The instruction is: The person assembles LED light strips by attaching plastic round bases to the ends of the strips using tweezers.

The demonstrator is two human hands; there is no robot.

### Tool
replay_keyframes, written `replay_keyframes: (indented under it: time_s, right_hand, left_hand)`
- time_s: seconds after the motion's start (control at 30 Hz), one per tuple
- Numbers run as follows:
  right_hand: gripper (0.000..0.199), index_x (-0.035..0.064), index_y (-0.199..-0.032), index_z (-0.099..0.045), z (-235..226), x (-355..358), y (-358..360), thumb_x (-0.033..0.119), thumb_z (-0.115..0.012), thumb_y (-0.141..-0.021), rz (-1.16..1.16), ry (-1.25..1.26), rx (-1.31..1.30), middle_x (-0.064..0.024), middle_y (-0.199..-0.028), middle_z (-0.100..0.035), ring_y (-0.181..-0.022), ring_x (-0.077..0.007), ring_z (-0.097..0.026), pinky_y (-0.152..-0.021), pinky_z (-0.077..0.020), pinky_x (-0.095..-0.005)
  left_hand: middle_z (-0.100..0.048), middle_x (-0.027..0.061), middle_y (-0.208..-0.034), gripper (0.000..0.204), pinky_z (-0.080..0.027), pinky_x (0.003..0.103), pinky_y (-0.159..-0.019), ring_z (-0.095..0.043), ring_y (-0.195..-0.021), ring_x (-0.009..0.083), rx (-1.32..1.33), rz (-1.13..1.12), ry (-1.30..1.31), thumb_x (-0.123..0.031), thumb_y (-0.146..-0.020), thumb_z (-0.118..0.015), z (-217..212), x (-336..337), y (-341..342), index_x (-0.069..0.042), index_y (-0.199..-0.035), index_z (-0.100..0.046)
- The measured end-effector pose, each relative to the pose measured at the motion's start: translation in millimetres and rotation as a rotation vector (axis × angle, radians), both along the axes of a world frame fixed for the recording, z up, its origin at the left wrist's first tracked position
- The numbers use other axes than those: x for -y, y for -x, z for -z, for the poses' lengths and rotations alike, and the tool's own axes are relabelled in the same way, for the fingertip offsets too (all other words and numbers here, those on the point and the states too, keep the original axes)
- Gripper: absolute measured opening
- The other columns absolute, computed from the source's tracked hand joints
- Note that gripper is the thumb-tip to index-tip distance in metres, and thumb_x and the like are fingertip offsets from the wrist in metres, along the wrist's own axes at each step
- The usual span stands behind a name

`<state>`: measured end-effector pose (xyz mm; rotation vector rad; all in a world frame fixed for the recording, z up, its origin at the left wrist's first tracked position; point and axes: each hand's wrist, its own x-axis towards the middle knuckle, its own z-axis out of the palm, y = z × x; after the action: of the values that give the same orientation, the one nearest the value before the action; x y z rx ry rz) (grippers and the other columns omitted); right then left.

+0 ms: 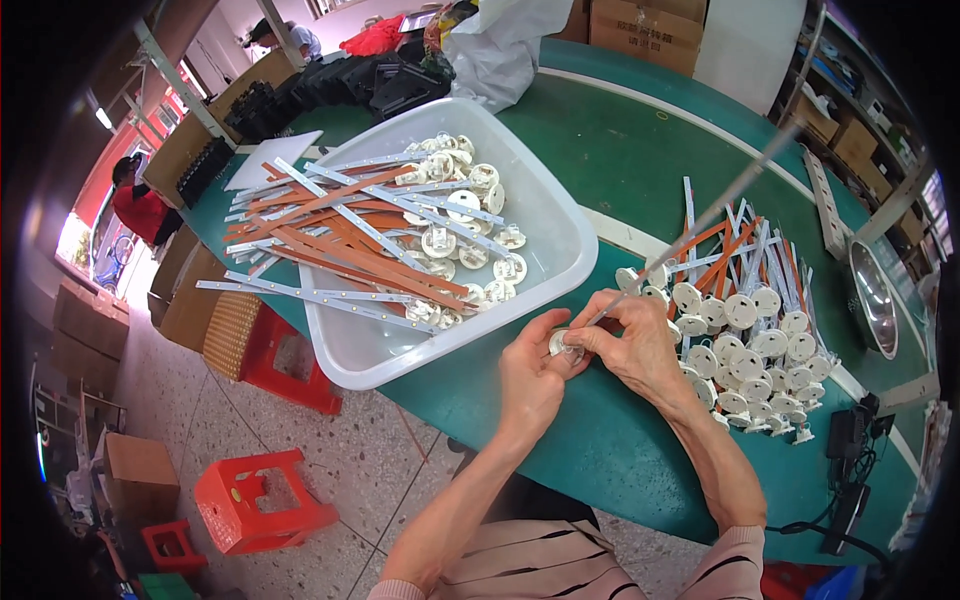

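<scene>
Round white cap mostly hidden between left hand, right hand.

both bare forearms rise from the lower edge and angle inward so the hands meet in the middle. the left hand is upright, palm turned right, fingers curled and thumb pressed toward the other hand. the right hand is bent at the wrist, knuckles up, fingertips pinched together and touching the left hand's fingertips. striped sleeves cover the upper arms.
</scene>
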<state>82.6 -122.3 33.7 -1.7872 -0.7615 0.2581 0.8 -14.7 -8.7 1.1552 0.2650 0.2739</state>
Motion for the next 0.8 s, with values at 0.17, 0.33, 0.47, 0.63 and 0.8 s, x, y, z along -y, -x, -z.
replay_keyframes:
  time_s: [0.17, 0.33, 0.47, 0.63, 0.8]
  right_hand:
    - [0.009, -0.0037, -0.069, -0.063, -7.9, -4.6, 0.8, 0.003, -0.069, -0.069, -0.030, 0.047, -0.030, -0.0073, -0.064, -0.062, -0.058, -0.0129, -0.061, -0.054, -0.0484, -0.0261]
    - [0.009, -0.0044, -0.069, -0.062, -5.4, -5.8, -1.2, 0.003, -0.068, -0.068, -0.064, 0.073, -0.052, -0.0079, -0.064, -0.063, -0.058, -0.0144, -0.062, -0.054, -0.0489, -0.0263]
    - [0.007, -0.0042, -0.070, -0.062, -5.4, -6.6, -1.8, 0.001, -0.066, -0.070, -0.053, 0.068, -0.021, -0.0094, -0.062, -0.063, -0.056, -0.0151, -0.063, -0.053, -0.0495, -0.0264]
    - [0.008, -0.0030, -0.069, -0.062, -8.0, -10.3, -1.6, 0.004, -0.067, -0.069, -0.041, 0.089, -0.018, -0.0079, -0.060, -0.062, -0.055, -0.0138, -0.062, -0.052, -0.0477, -0.0258]
    - [0.008, -0.0015, -0.071, -0.063, -8.7, -3.8, -1.1, 0.005, -0.068, -0.070, -0.019, 0.081, -0.095, -0.0068, -0.059, -0.061, -0.054, -0.0109, -0.059, -0.048, -0.0463, -0.0265]
  left_hand:
    - [-0.061, 0.0139, -0.101, 0.037, -0.054, 0.029, -0.082, -0.060, -0.091, 0.0167, -0.010, -0.027, -0.014, 0.010, -0.085, -0.048, -0.3, 1.3, 0.9, 0.008, -0.122, -0.046]
    - [-0.057, 0.0148, -0.115, 0.039, -0.051, 0.036, -0.089, -0.057, -0.105, 0.0224, -0.040, 0.036, -0.044, 0.005, -0.087, -0.049, -0.3, -1.3, 2.3, 0.005, -0.126, -0.043]
    - [-0.061, 0.0124, -0.099, 0.039, -0.054, 0.028, -0.078, -0.060, -0.087, 0.0141, -0.015, -0.046, -0.050, 0.011, -0.084, -0.046, -1.2, 3.1, -0.9, 0.008, -0.123, -0.047]
    - [-0.061, 0.0126, -0.101, 0.040, -0.054, 0.028, -0.077, -0.060, -0.087, 0.0154, 0.012, -0.029, -0.031, 0.010, -0.085, -0.050, -3.4, -0.8, 0.0, 0.006, -0.124, -0.046]
    - [-0.060, 0.0152, -0.105, 0.049, -0.055, 0.030, -0.078, -0.061, -0.092, 0.0193, 0.076, 0.046, -0.051, 0.007, -0.084, -0.053, 1.6, -1.3, -1.1, 0.004, -0.130, -0.038]
